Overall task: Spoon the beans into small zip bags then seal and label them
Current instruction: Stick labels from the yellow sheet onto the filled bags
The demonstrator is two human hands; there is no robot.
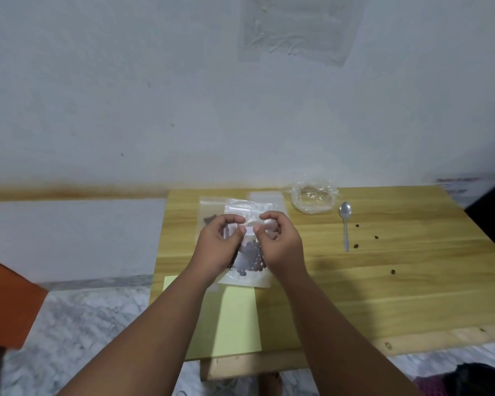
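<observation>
label [249, 230] writing unreadable, rear bag [209, 208] half hidden

clear zip bag [247, 277] half full of dark beans [250, 260], steel spoon [345, 221] lying flat

Wooden table [383, 295], light grain, set against the wall; yellow sheet [235, 318] flat at the near edge; zip bags [212, 207] flat at the far edge, overlapping; crumpled clear bag [312, 198] to their right; spoon [345, 224] near it, bowl toward the wall; loose beans [356, 246] scattered right of the spoon
</observation>
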